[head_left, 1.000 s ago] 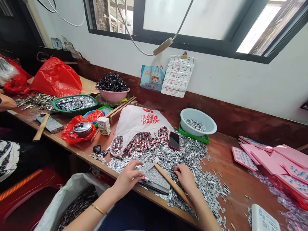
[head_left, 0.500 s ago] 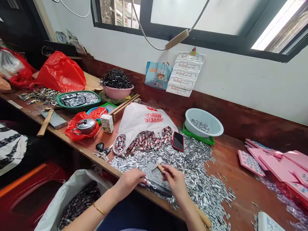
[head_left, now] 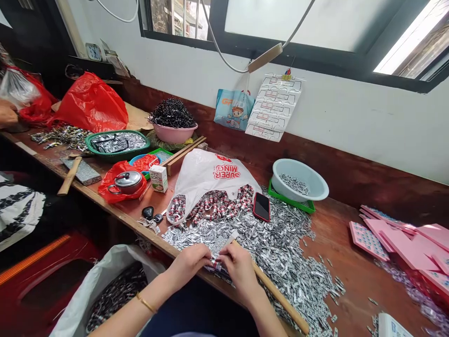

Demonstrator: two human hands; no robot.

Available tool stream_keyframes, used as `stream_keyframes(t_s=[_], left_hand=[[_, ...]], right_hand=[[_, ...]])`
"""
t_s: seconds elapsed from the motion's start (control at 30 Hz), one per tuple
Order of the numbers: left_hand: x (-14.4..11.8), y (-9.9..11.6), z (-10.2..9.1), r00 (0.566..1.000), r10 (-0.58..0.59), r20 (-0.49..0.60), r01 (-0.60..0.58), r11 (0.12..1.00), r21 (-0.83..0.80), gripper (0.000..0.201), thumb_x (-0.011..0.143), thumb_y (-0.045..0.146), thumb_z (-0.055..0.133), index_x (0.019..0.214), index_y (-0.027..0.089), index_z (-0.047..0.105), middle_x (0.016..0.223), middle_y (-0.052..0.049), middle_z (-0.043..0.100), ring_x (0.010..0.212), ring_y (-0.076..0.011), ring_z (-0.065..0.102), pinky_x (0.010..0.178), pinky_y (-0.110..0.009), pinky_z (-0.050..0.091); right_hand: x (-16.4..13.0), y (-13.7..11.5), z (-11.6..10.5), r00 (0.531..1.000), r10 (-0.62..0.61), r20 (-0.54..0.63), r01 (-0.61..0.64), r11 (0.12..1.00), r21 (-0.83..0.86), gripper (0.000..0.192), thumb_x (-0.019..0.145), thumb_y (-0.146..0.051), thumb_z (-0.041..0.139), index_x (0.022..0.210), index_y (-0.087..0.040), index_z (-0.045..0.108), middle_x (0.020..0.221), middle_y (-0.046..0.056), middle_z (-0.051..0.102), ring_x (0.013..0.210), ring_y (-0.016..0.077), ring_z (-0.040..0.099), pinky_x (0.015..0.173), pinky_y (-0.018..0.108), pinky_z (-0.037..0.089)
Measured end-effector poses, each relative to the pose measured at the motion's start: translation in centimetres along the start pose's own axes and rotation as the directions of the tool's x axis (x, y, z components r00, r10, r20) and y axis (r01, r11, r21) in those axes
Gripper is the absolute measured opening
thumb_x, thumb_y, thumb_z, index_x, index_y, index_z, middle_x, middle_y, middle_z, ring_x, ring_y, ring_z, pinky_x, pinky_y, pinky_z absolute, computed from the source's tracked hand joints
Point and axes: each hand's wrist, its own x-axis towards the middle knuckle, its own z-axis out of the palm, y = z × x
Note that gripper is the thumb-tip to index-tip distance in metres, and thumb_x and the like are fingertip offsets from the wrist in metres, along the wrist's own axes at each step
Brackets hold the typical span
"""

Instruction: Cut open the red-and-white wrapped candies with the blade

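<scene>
My left hand (head_left: 192, 263) is closed, its thumb and fingers pinching a small red-and-silver metal piece (head_left: 218, 266) over the bench's front edge. My right hand (head_left: 239, 270) has its fingertips pressed together at the near end of that piece; what sits between them is hidden. Just past the right hand lies a hammer (head_left: 280, 299), its wooden handle slanting toward the front right. A spread of small flat silver metal parts (head_left: 291, 252) covers the bench around both hands. The black bar beneath the piece is mostly covered by my right hand.
A white plastic bag (head_left: 213, 173) spills similar red-and-silver pieces (head_left: 220, 206). Beside it lies a phone (head_left: 261, 207). A pale blue basin (head_left: 301, 180) stands behind, pink boards (head_left: 393, 238) at right. Keys (head_left: 152, 220) lie left; an open sack (head_left: 115, 281) stands below the edge.
My right hand has moved left from beside the hammer to the metal piece, and its fingers have closed. My left hand keeps its pinch. The view has shifted slightly.
</scene>
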Motion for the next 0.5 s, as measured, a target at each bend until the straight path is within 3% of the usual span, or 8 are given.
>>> stream_keyframes(t_s=[0.23, 0.4, 0.5], left_hand=[[-0.17, 0.15, 0.17, 1.0, -0.011, 0.015, 0.012, 1.0, -0.02, 0.015, 0.09, 0.019, 0.051, 0.077, 0.018, 0.058, 0.076, -0.001, 0.063, 0.072, -0.0139, 0.06, 0.067, -0.023, 0.047], [-0.13, 0.07, 0.07, 1.0, 0.024, 0.004, -0.024, 1.0, 0.011, 0.016, 0.091, 0.019, 0.048, 0.088, 0.019, 0.064, 0.077, -0.001, 0.064, 0.072, -0.0134, 0.06, 0.066, -0.022, 0.047], [-0.13, 0.35, 0.01, 0.996, 0.089, -0.006, -0.089, 0.996, -0.016, 0.022, 0.092, 0.02, 0.046, 0.092, 0.02, 0.068, 0.079, -0.003, 0.065, 0.071, -0.0134, 0.061, 0.064, -0.021, 0.047]], right_hand=[[0.03, -0.84, 0.05, 0.994, -0.063, 0.094, 0.074, 0.99, -0.123, 0.021, 0.073, -0.001, 0.06, 0.062, -0.019, 0.063, 0.066, -0.001, 0.062, 0.066, 0.0151, 0.057, 0.06, 0.024, 0.038], [0.3, -0.33, 0.07, 0.972, -0.191, 0.139, 0.221, 0.942, -0.251, 0.019, 0.073, -0.002, 0.063, 0.062, -0.018, 0.062, 0.067, 0.001, 0.062, 0.065, 0.0162, 0.055, 0.058, 0.025, 0.037], [0.07, -0.31, -0.11, 0.948, -0.273, 0.163, 0.301, 0.936, -0.182, 0.018, 0.075, -0.005, 0.062, 0.064, -0.018, 0.061, 0.07, 0.002, 0.062, 0.07, 0.0172, 0.056, 0.061, 0.026, 0.04]])
